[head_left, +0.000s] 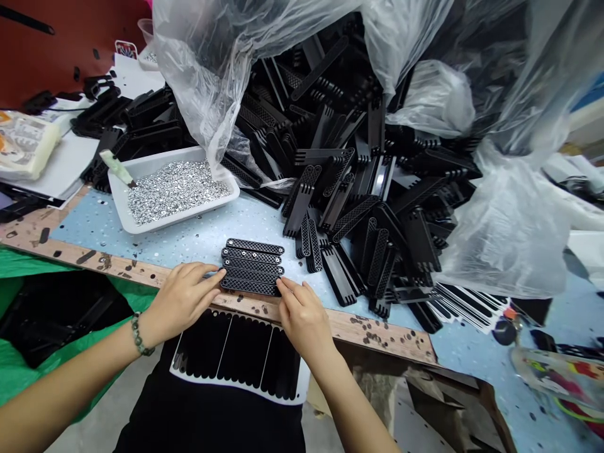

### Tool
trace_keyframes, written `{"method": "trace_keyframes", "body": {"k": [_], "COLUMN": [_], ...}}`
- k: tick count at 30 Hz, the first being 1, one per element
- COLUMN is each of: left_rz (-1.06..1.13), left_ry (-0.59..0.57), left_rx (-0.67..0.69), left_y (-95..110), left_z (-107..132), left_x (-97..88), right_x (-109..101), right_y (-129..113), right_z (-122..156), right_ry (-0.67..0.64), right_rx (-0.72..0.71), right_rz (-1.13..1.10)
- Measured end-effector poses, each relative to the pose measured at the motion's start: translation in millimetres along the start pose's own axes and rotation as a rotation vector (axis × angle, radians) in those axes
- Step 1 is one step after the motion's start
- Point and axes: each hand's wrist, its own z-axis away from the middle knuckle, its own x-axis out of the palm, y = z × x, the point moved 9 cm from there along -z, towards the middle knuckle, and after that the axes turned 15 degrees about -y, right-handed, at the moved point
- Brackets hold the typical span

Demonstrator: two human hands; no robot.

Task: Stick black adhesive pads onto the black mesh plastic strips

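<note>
L hand (182, 301): fingers (204, 277) extended, unclenched, pressed to black mesh strips (252, 267)
R hand (304, 319): likewise (opposite strip ends)

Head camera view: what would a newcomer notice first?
A big heap of black lattice-patterned strips fills the middle of the table, under clear plastic sheeting. Left of it sits a white tray of small silver pieces. At the front edge, the left hand and right hand flank a block of strips.
</note>
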Motion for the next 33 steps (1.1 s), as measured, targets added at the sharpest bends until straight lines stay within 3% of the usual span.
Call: {"method": "trace_keyframes", "body": {"k": [8,27,33], "left_rz": [-0.041,-0.033,0.005], "left_ry": [0.009,0.059,0.053], "left_rx": [0.017,0.033,0.025], "left_y": [6.7,9.6,7.6], "left_z": [-5.7,-5.1,-5.5], "left_x": [-8.0,-6.9,-6.7], "right_x": [-1.1,-2.0,0.8], "right_y": [1.9,-2.0,-3.6], "right_z": [-0.8,0.5,-1.8], "right_ry": [0.025,0.052,-0.012], "right_rx": [0.033,0.023,-0.002], "right_rz": [-0.015,0.067,0.061]}}
